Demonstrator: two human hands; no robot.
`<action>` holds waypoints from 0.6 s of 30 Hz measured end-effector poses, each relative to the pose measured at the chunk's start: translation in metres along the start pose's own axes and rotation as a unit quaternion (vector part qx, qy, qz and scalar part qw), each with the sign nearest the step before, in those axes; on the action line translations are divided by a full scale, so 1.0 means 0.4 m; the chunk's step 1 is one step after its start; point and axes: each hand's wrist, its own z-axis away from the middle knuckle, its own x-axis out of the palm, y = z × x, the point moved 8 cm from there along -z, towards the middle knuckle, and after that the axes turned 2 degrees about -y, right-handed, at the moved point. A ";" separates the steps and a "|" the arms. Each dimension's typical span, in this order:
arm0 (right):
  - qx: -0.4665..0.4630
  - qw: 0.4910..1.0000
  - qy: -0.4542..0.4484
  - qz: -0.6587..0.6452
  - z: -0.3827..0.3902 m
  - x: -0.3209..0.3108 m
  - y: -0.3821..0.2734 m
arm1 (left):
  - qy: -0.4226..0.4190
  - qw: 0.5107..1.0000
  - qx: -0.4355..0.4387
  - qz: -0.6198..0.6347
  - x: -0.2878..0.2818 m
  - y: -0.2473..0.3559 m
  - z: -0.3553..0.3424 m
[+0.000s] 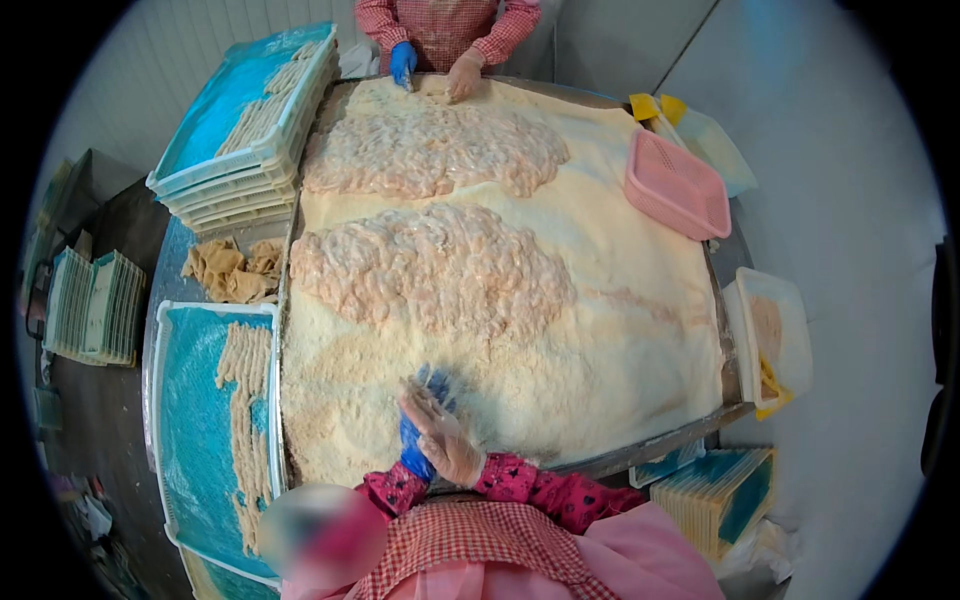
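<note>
My left hand (pixel 412 442), in a blue glove, is pressed against my right hand (pixel 450 445), in a thin clear glove, above the near edge of the table. Whatever lies between the two palms is hidden, and the left fingertips are blurred. Under and around the hands spreads a layer of pale crumbs (pixel 345 400). Just beyond lies a wide heap of wet, pale pink raw meat pieces (pixel 440 270). To the left, crumb-coated strips (pixel 245 400) lie in rows on the blue lining of a white tray (pixel 163 430).
Across the table a person's gloved hands (pixel 465 75) work beside a second meat heap (pixel 435 150). Stacked trays (pixel 235 175) rise at the far left, near crumpled brown cloth (pixel 235 270). A pink basket (pixel 678 185) and white tub (pixel 790 335) stand along the right edge.
</note>
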 end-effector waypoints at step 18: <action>0.329 0.903 0.180 0.211 -0.066 -0.627 0.633 | 0.382 0.874 0.295 -0.061 -0.552 0.685 0.362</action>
